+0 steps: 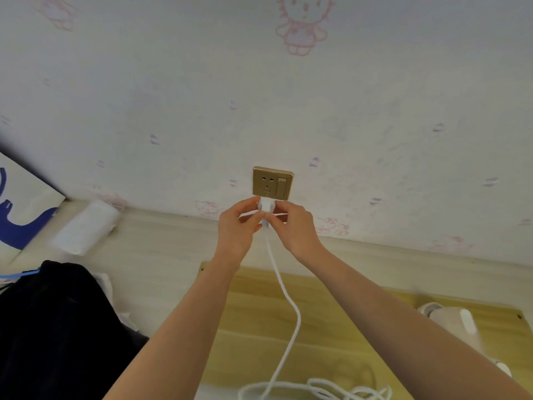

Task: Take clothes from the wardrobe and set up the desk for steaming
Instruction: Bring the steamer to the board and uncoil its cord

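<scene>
Cartoon-cat wallpaper (288,96) fills the upper frame; no readable writing anywhere. Below, the wooden counter (331,327) carries the dark clothes (57,327) at lower left and the white steamer (450,321) at right. Left hand (238,223) and right hand (294,223) fingers pinch the white plug (266,207) just beneath the gold socket (272,183), seemingly aligning it; its cord (285,307) trails down.

A pale wooden desk (161,255) ran along the wall. On it lay a yellow wooden board (253,327); left of the board sat dark clothing (57,327) and a white roll (86,226). White cord (317,389) coiled on the board.
</scene>
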{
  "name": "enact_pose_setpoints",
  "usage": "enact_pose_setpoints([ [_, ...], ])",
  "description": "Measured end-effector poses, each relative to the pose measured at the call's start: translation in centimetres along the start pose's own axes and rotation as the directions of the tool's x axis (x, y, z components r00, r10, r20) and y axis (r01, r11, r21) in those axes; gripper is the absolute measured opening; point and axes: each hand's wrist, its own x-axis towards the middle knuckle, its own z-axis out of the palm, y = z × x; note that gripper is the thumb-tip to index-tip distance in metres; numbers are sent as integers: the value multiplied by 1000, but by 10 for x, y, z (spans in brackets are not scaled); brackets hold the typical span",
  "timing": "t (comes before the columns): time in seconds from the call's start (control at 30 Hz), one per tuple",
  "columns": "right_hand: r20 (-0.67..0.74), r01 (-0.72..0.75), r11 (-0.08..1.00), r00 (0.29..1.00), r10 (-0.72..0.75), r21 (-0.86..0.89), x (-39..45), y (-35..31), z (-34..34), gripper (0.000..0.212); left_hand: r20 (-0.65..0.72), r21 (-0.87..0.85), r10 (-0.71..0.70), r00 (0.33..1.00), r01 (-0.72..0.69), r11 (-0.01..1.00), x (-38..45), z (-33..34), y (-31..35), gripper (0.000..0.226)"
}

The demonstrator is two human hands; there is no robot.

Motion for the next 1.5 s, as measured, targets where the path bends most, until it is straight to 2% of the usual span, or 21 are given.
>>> enact_pose_setpoints([
  [0.33,-134,-6,999,991,-1,-53,28,15,14,17,23,-22,-25,999,25,999,32,8,-11,31],
  [0.67,-139,-1,998,990,-7,-59,34,20,16,16,13,-40,-25,1000,25,999,36,8,-17,29],
  [1.1,-207,-28,998,978,39,58,43,19,20,14,-34,-77,-46,998,43,996,50,14,-24,30],
  [1.27,-249,-54,992,965,81,114,45,17,21,9,-93,-131,-67,993,55,990,52,15,-23,23],
  [1.5,-288,-91,982,948,136,164,46,17,25,14,-107,-133,-80,991,66,989,54,15,-23,20],
])
